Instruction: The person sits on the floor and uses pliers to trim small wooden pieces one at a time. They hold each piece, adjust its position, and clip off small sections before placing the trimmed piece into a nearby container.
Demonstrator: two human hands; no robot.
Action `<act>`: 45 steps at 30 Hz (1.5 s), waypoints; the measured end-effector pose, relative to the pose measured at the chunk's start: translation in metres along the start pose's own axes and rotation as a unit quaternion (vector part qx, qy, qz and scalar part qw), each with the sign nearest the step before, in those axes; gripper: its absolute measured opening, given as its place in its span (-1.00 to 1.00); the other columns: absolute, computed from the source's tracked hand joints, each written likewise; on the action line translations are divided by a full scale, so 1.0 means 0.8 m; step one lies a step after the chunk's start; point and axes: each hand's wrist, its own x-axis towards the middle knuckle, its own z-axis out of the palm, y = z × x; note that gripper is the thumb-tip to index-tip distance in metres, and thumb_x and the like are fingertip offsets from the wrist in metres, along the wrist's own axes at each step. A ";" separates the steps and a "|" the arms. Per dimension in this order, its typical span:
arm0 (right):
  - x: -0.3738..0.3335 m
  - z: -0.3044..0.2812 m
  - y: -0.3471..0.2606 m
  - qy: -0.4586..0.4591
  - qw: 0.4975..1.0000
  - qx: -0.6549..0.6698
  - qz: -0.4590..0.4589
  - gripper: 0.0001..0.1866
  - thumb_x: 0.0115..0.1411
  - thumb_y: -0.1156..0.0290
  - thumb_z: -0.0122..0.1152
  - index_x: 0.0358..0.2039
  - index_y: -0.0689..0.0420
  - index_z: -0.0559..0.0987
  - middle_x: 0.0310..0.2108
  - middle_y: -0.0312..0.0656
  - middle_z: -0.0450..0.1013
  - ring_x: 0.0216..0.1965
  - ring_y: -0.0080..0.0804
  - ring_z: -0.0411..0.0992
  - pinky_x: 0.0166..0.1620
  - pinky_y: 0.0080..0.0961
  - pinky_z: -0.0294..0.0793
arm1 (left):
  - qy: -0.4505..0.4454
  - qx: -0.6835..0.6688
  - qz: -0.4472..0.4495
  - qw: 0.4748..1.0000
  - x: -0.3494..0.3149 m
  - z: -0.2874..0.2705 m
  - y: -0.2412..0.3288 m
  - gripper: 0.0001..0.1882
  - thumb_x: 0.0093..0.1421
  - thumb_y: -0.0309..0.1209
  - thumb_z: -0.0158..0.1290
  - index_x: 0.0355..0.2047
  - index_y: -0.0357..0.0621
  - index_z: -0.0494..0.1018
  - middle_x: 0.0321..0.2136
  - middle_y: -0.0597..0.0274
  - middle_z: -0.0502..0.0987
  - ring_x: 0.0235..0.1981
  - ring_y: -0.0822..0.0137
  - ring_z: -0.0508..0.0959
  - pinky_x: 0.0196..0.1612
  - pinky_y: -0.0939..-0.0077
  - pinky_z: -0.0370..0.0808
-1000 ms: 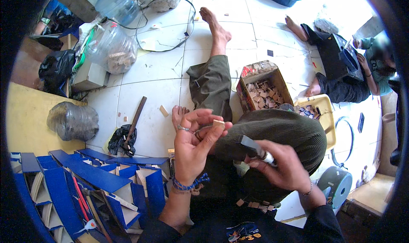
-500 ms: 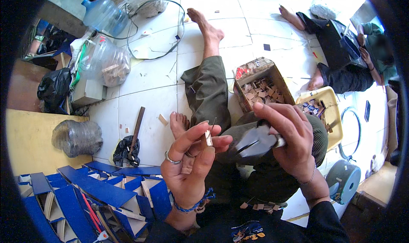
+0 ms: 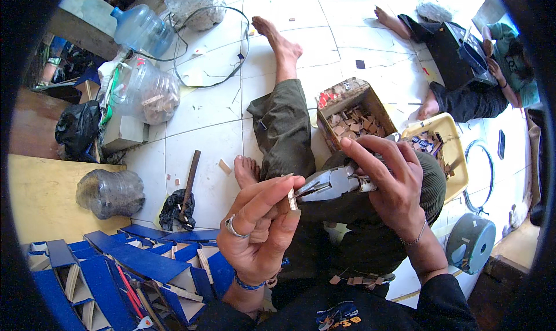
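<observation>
My left hand (image 3: 255, 226) pinches a small pale flat piece (image 3: 292, 199) upright between thumb and fingers, above my lap. My right hand (image 3: 397, 192) is wrapped round a pair of pliers (image 3: 331, 184). The jaws point left and are slightly parted, with their tips right beside the piece and the fingertips of my left hand. Whether they touch the piece I cannot tell. Most of the pliers' handles are hidden by my right hand.
Past my knee stand a wooden box (image 3: 389, 108) of small wooden pieces and a yellow tray (image 3: 461, 167). Blue slatted frames (image 3: 145, 265) lie at lower left. Clear plastic bottles (image 3: 145, 29) and a black cable loop (image 3: 237, 70) lie farther off. Another person (image 3: 509, 70) sits at far right.
The pliers have turned and come left, up to the small piece. My left hand has turned the piece and shifted slightly right. The thin wire seen on it earlier no longer shows clearly.
</observation>
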 end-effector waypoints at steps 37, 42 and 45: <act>-0.010 0.002 0.000 -0.003 1.000 -0.007 0.007 -0.35 0.06 0.42 0.27 0.23 -0.24 0.59 -0.11 -0.36 0.48 -0.18 -0.46 0.49 -0.16 -0.46 0.42 | 0.011 0.085 -0.030 0.996 -0.023 -0.007 -0.006 -0.59 0.24 -0.46 0.24 0.06 -0.44 0.54 -0.01 -0.06 0.60 0.04 0.20 0.59 0.19 0.36 0.43; -0.012 0.002 0.000 -0.005 1.000 -0.012 0.011 -0.37 0.05 0.41 0.28 0.21 -0.24 0.60 -0.12 -0.37 0.49 -0.20 -0.46 0.48 -0.16 -0.47 0.41 | 0.018 0.065 -0.016 0.998 -0.023 -0.004 -0.011 -0.61 0.21 -0.59 0.22 0.06 -0.44 0.54 -0.08 0.00 0.66 -0.19 0.42 0.58 0.37 0.05 -0.34; -0.012 0.003 0.000 -0.003 1.000 -0.008 0.016 -0.38 0.05 0.41 0.30 0.19 -0.22 0.61 -0.13 -0.38 0.50 -0.20 -0.46 0.48 -0.15 -0.48 0.40 | 0.018 0.054 -0.006 0.998 -0.021 -0.004 -0.014 -0.60 0.20 -0.66 0.20 0.07 -0.44 0.53 -0.11 0.02 0.68 -0.31 0.53 0.58 0.45 -0.10 -0.72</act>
